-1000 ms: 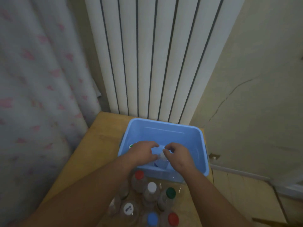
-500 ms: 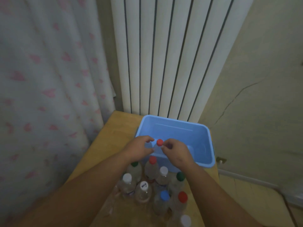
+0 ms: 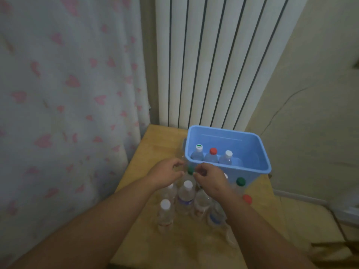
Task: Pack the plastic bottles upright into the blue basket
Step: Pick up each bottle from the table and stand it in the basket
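Logging from the head view: blue basket (image 3: 261, 152) sits centre-right in the frame, at the far side of the wooden table (image 3: 155, 144). Three bottles stand upright in a row along its near wall, left to right: green-and-white-capped bottle (image 3: 198, 150), red-capped bottle (image 3: 213, 152), white-capped bottle (image 3: 228, 155). Left hand (image 3: 167, 174) and right hand (image 3: 211, 179) are at centre frame, just short of the basket's near left corner. They are close together, fingers of both curled in toward a green cap (image 3: 190, 170) showing between them. I cannot tell whether either hand actually grips that bottle; blur hides the contact. Below the hands, loose bottles (image 3: 186, 193) stand clustered on the table, mostly white-capped. Right of them, a second green cap (image 3: 240, 181) stands against the basket's near wall, with a red cap (image 3: 247, 199) lower down. Striped radiator (image 3: 213, 55) fills upper centre, heart-print curtain (image 3: 58, 94) the left.
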